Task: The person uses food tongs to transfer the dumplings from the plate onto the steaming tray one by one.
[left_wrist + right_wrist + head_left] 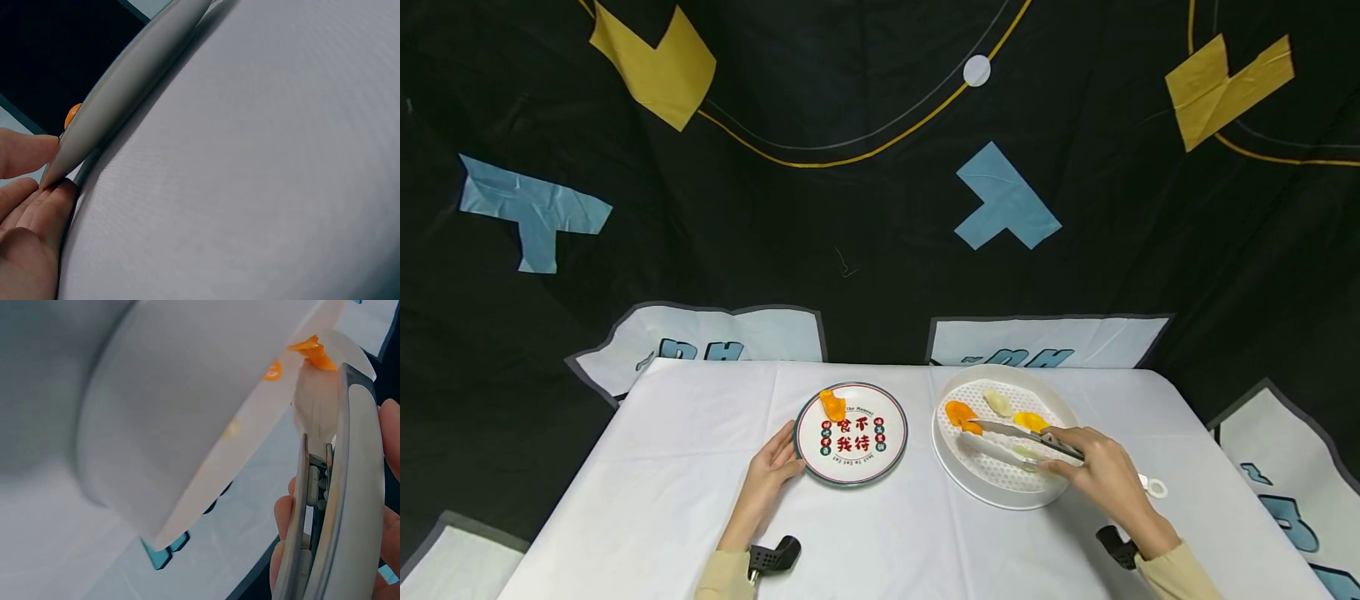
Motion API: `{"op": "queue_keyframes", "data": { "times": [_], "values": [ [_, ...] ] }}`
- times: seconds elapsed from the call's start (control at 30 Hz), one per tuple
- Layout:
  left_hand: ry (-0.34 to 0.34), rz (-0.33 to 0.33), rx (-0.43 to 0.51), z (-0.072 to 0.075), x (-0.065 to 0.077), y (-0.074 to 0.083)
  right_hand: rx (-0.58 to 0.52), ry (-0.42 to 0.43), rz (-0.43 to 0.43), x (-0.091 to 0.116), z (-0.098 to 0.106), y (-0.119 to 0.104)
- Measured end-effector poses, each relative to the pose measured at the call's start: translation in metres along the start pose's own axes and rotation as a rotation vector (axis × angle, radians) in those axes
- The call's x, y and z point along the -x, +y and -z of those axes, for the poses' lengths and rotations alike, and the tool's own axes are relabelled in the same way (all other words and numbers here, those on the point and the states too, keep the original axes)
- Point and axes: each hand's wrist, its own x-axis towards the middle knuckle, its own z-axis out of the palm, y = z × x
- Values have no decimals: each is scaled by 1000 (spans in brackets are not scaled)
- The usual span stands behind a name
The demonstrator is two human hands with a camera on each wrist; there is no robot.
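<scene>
My left hand [775, 467] pinches the left rim of a round plate [887, 458] with red lettering and a dark green edge. In the left wrist view, the thumb [28, 153] lies over the rim and the fingers are beneath it. An orange piece [832, 406], perhaps pepper, sits at the plate's upper left. My right hand [1097, 471] grips metal tongs [1060, 445] above a round white container [951, 462] with a dimpled inside. The tong tips reach an orange piece [964, 416] at its left; in the right wrist view, orange [317, 355] shows by the tips.
A yellow piece [1030, 422] and a pale piece [997, 402] lie in the container, with another pale piece under the tongs. A white ring-ended handle [1156, 487] shows behind the right hand. The white-clothed table [647, 500] ends at a black backdrop [865, 250].
</scene>
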Motion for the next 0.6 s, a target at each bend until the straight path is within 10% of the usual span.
{"op": "queue_keyframes", "data": {
  "times": [0.6],
  "values": [
    [9, 10, 1, 0, -1, 0, 18, -93, -86, 3, -2, 7]
  ]
}}
